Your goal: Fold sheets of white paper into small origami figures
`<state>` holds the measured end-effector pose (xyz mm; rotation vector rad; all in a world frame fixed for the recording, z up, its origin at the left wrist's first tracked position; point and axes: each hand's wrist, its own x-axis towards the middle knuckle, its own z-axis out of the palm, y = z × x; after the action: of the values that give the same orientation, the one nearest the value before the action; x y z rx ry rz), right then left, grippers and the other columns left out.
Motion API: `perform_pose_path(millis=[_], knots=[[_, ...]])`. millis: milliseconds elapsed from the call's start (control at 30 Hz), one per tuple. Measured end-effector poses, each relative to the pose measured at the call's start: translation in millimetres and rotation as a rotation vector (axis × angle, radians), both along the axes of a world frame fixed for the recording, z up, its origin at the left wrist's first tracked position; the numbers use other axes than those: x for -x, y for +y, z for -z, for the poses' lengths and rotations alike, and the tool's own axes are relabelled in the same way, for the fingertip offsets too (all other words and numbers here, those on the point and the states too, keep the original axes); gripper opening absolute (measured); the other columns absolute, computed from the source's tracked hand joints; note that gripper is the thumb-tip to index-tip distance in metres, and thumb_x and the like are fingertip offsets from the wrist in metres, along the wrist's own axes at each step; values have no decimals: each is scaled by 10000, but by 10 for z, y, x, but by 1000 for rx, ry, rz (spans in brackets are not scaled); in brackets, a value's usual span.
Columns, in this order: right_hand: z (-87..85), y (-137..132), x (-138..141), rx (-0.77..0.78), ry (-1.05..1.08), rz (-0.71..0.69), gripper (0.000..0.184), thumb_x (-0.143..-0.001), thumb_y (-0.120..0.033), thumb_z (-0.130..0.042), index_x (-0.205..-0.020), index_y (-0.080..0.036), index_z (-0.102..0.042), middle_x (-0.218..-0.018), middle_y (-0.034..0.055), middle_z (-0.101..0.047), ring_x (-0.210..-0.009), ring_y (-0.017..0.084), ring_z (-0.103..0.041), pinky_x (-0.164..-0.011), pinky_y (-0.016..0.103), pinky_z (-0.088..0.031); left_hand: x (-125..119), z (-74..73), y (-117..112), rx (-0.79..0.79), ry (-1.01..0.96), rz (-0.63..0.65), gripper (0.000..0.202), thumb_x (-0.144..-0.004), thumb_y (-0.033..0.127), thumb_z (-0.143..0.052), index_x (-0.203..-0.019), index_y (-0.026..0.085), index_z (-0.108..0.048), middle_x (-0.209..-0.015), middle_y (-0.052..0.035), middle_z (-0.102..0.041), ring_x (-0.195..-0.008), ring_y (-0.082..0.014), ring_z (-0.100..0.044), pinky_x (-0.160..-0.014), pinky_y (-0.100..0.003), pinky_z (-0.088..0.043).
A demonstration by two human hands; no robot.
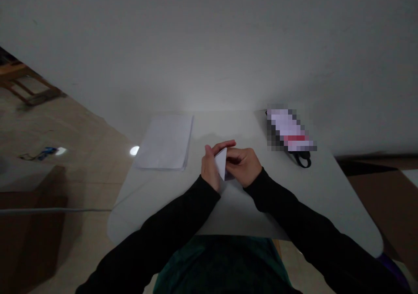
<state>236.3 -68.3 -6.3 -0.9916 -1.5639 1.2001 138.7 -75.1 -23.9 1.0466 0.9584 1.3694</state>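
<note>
A small piece of folded white paper [221, 163] is held between my two hands above the middle of the table. My left hand [210, 167] cups it from the left, thumb up and fingers reaching behind it. My right hand [244, 165] grips its right side with bent fingers, which hide part of the paper. One pointed, triangular face of the paper shows between the hands.
A stack of white paper sheets [165, 141] lies on the white table [156, 202] at the left. A blurred-out flat object [289, 128] with a black strap lies at the back right. The wall [209, 45] borders the table's far edge.
</note>
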Motion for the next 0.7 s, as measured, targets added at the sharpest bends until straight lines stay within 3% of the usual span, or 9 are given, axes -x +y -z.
perform_pose_path(millis=[167, 333, 533, 700], knots=[[124, -9, -30, 114, 111, 66, 100, -652, -164, -593, -667, -182, -690, -620, -9, -634, -594, 131, -568, -609, 280, -476, -8, -3, -11, -64, 139, -19, 705, -885, 620, -104, -1102, 185, -615, -1031, -95, -639, -798, -191, -595, -743, -341, -482], [175, -36, 26, 108, 147, 141, 104, -666, -201, -582, -710, -172, -673, -611, -18, -583, -573, 106, -520, -548, 240, -437, 4, 35, 42, -52, 102, -23, 539, -895, 571, -291, -1225, 189, -480, -1096, -110, -595, -893, -187, -585, -780, -332, -481], [79, -113, 144, 29, 45, 195, 104, -617, -165, -587, -697, -162, -654, -690, 6, -628, -548, 90, -483, -531, 239, -399, 11, 27, 104, 106, -187, 41, 589, -884, 583, -226, -1055, 160, -600, -1023, -108, -636, -888, -211, -607, -792, -369, -489], [123, -127, 151, 160, 132, 231, 61, -612, -202, -610, -637, -182, -662, -602, -9, -625, -543, 111, -532, -548, 260, -433, 34, 31, 76, 79, -10, 84, 726, -877, 625, -128, -906, 171, -694, -936, -101, -663, -949, -244, -591, -871, -400, -464]])
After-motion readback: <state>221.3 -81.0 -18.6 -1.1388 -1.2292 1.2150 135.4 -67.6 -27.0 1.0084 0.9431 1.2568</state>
